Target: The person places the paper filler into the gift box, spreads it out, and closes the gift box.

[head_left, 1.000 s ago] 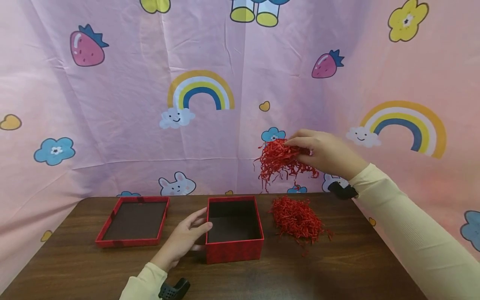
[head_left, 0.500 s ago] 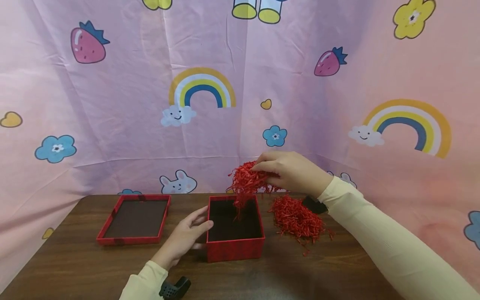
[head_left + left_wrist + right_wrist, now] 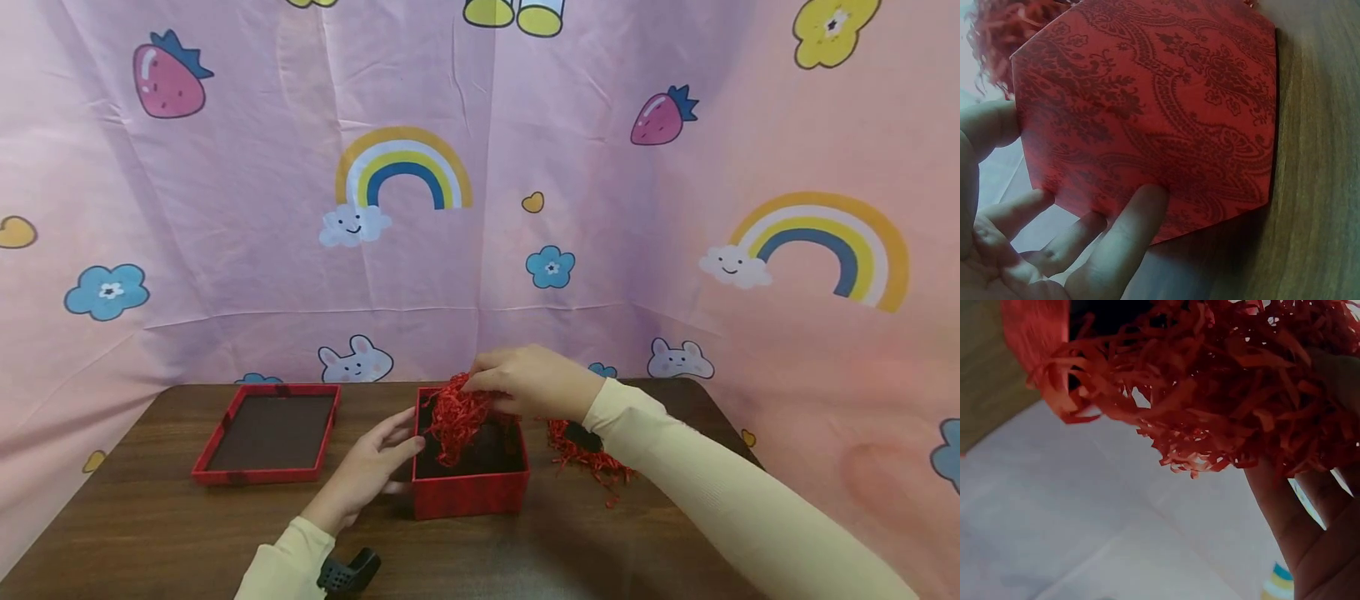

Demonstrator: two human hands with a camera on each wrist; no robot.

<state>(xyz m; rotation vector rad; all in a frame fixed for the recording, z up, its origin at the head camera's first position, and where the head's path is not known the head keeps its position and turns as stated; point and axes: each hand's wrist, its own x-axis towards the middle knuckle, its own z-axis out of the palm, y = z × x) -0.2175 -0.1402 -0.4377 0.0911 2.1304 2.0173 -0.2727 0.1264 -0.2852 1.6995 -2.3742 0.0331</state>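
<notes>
At the near middle of the brown wood-grain table (image 3: pixel 150 512), the left wall of a square red paisley-patterned box (image 3: pixel 471 497) is gripped by the left hand (image 3: pixel 360 477), thumb over the rim, apparently for steadying. To its right, a pile of red crinkled paper shreds (image 3: pixel 590 461) is partly hidden by the cream right sleeve (image 3: pixel 697 467); probably placed for easy reach. A shallow red dark-lined square lid (image 3: pixel 273 433) is set apart at left, likely out of the way. Over the opening, a loose red paper-shred clump (image 3: pixel 456 417) is pinched by the right hand (image 3: pixel 536 382), strands hanging in, presumably to avoid crushing. Behind, a pastel cartoon-printed cloth (image 3: pixel 247 183) is hung.
</notes>
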